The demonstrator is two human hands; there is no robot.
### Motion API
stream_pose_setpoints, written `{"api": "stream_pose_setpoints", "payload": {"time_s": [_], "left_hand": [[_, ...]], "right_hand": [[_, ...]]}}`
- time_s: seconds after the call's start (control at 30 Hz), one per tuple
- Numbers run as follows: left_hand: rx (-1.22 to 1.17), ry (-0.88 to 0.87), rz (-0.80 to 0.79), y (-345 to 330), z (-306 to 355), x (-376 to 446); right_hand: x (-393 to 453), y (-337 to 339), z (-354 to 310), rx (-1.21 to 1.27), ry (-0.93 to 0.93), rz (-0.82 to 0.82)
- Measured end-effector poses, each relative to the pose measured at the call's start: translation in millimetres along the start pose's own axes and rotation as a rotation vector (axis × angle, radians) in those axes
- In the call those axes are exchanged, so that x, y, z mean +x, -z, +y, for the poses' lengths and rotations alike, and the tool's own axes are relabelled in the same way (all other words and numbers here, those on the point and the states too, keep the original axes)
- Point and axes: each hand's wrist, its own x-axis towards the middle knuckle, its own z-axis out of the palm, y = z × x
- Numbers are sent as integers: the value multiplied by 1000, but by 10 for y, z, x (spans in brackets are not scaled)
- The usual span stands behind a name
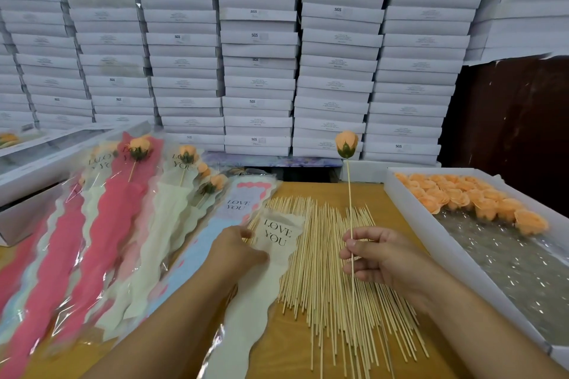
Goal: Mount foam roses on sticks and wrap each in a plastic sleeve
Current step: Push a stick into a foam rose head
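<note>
Right hand (374, 255): fingers curled, pinching a thin wooden stick (349, 194) upright, orange foam rose (346, 143) mounted on top. Left hand (237, 251): fingers pinch the cream "LOVE YOU" plastic sleeve (271, 258) lying over the loose pile of bamboo sticks (332, 280). Beyond right: white tray (409, 209) of orange roses.

stacked white boxes (258, 49): fill the back wall | wooden table (308, 191): tan top | dark brown panel (511, 120): right rear

Two hands are seen: left hand (238, 251) at six o'clock, right hand (374, 254) at five. One mounted rose (346, 144) is counted; the loose sticks (332, 258) are too many to count.
</note>
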Motion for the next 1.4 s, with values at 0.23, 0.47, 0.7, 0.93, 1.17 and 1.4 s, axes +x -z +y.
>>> {"api": "stream_pose_setpoints", "payload": {"time_s": [0.23, 0.47, 0.7, 0.93, 1.17, 1.4], "left_hand": [[-420, 21, -178, 15, 55, -362], [-457, -16, -556, -86, -14, -697], [-425, 14, -670, -76, -6, -792], [-659, -14, -323, -52, 224, -625], [-702, -41, -270, -165, 195, -593], [-735, -49, -217, -194, 141, -557]], "right_hand": [[-15, -30, -24, 95, -72, -47], [-12, -70, -13, 189, -103, -62], [-80, -60, -66, 89, -54, -68], [-161, -241, -58, 89, -17, -214], [-126, -202, -39, 86, 32, -126], [-143, -197, -53, 63, 44, -133]]}}
